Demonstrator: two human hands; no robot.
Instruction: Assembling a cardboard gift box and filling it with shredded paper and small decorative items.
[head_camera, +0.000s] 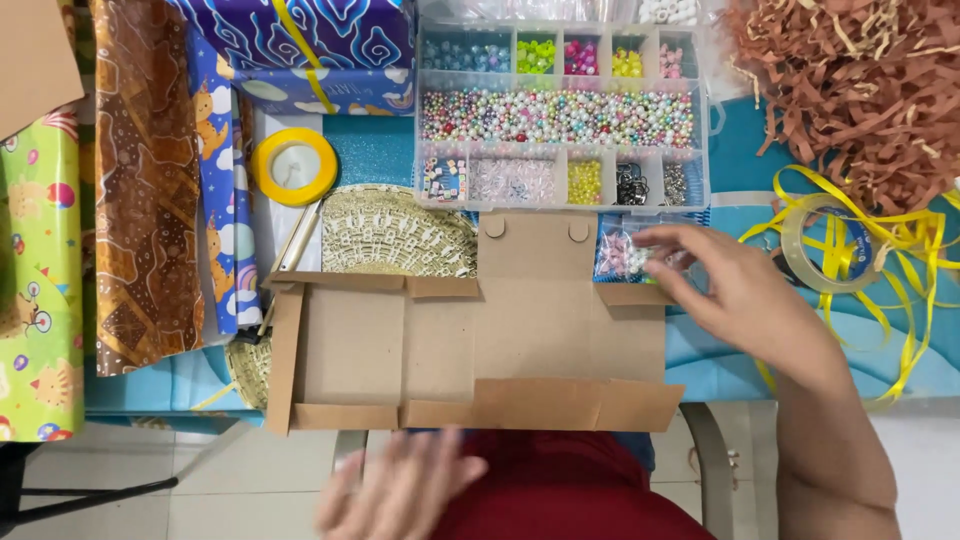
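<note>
Nearest the camera: left hand blurred, low over the lap, below the table edge, fingers spread and loose, grasping nothing. Just beyond: flattened cardboard box blank lying on the table, flaps unfolded, near edge overhanging toward the lap, untouched by either hand.

Right hand reached in from the right, fingertips pinched on a small clear bag of beads at the blank's far right corner, just below the bead organizer. Grip looked light, fingertips only; whether the bag was sealed could not be told.

Farther back: clear compartment bead organizer with lid apparently open, pearl-toned beads in the long middle tray, bright ones in the smaller cells. Round woven placemat partly under the blank, yellow ribbon spool beside it. Clear tape roll tangled with loose yellow ribbon at right. Brown shredded paper filler at far right corner. Rolls of wrapping paper at left, blue wrapped gift box at the far edge.

Risks, judged: bag slipping or opening from the fingertip pinch, scattering beads over blank and floor. Wrist knocking the open organizer just behind, mixing compartments. Overhanging blank sliding off toward the lap if nudged. Forearm snagging loose ribbon, dragging the tape roll.
</note>
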